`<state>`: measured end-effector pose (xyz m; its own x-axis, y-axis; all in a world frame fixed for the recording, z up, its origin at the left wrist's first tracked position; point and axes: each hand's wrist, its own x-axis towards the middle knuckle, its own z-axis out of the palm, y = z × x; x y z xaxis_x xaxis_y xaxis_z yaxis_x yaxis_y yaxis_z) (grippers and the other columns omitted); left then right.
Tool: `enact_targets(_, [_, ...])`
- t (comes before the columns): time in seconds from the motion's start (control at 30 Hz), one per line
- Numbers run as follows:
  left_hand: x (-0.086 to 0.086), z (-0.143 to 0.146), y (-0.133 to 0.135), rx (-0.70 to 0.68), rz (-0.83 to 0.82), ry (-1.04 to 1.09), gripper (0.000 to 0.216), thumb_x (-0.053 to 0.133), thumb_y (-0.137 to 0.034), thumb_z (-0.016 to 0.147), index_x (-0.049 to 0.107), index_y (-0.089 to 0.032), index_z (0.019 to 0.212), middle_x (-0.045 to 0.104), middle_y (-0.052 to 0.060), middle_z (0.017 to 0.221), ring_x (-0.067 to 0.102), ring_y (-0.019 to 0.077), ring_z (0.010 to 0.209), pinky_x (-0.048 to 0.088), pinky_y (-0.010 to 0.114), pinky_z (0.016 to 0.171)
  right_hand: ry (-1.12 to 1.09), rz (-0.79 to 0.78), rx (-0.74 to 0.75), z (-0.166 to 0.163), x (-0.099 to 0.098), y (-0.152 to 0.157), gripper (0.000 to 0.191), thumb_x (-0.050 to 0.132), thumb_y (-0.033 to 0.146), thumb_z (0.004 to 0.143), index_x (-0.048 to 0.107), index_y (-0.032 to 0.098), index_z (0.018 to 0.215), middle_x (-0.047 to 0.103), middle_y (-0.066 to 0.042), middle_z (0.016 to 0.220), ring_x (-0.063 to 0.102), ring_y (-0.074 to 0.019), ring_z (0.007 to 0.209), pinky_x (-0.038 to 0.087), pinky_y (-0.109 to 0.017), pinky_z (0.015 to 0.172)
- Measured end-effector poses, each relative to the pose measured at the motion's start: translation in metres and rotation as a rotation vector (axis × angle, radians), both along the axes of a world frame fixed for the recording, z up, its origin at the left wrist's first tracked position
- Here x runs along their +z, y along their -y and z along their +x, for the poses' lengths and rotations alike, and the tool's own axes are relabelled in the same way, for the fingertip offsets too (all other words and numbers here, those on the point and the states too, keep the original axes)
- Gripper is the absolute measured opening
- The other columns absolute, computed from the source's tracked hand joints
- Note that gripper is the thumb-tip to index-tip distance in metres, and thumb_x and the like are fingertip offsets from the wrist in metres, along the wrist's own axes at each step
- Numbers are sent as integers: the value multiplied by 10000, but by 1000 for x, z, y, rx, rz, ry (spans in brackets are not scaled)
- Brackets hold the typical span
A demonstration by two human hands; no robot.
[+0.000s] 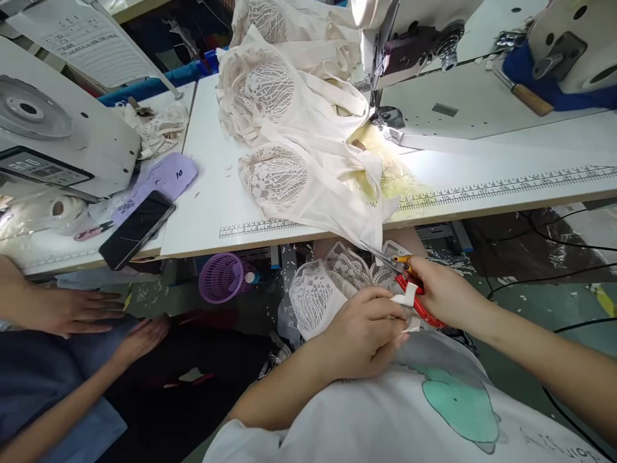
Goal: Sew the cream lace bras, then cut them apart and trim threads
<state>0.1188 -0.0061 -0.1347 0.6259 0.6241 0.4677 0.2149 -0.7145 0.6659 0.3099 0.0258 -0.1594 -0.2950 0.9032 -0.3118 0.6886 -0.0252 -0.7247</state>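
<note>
My left hand is closed in my lap, pinching a cream strap end of a lace garment. My right hand grips red-handled thread snips, their blades at the fabric that hangs off the table edge. A chain of cream lace garments runs from my lap up over the white sewing table to the needle of the sewing machine.
A co-worker's two hands rest on their lap at the left. A black phone, purple paper tags and another machine lie at the left. A purple basket sits under the table. Cables cross the floor at right.
</note>
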Motion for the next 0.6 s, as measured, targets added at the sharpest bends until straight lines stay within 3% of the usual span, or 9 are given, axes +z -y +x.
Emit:
enact_targets(0.13, [-3, -1, 0, 46, -43, 23, 96, 484, -138, 841, 557, -152, 780, 667, 83, 831, 612, 140, 801, 466, 371, 903, -44, 0, -10, 7, 1, 1, 152, 555, 230, 629, 415, 236, 690, 526, 6, 679, 505, -176, 607, 376, -265, 517])
enact_targets(0.23, [-5, -4, -1, 108, -125, 57, 115, 502, -147, 831, 568, -153, 738, 664, 85, 838, 608, 155, 821, 458, 388, 903, -292, -177, 26, 18, 3, 6, 207, 630, 362, 683, 486, 224, 739, 600, -11, 724, 591, -198, 681, 472, -280, 569])
enact_targets(0.3, [-6, -4, -2, 160, -225, 104, 143, 505, -171, 838, 578, -156, 715, 658, 82, 828, 601, 162, 826, 466, 382, 880, -486, -270, 24, 23, 3, 11, 309, 691, 440, 664, 520, 221, 798, 653, -59, 864, 624, -241, 823, 513, -322, 661])
enact_targets(0.4, [-7, -2, -3, 192, -337, 144, 181, 501, -205, 852, 596, -154, 706, 647, 80, 802, 600, 167, 819, 471, 369, 855, -583, -202, 0, 26, 2, 18, 408, 768, 439, 608, 566, 229, 893, 639, -103, 1077, 582, -291, 1018, 487, -385, 830])
enact_targets(0.47, [-9, 2, -2, 173, -346, 139, 187, 506, -211, 851, 605, -149, 704, 643, 81, 804, 596, 167, 817, 468, 361, 850, -550, -112, -36, 22, 1, 20, 393, 792, 392, 596, 583, 236, 889, 642, -91, 1063, 586, -288, 988, 483, -386, 826])
enact_targets(0.6, [-10, 5, 2, 122, -296, 83, 177, 518, -198, 836, 611, -141, 697, 610, 75, 796, 580, 164, 810, 474, 336, 812, -582, -7, -97, 10, 5, 21, 204, 730, 293, 693, 551, 248, 780, 620, -8, 821, 582, -178, 706, 485, -278, 612])
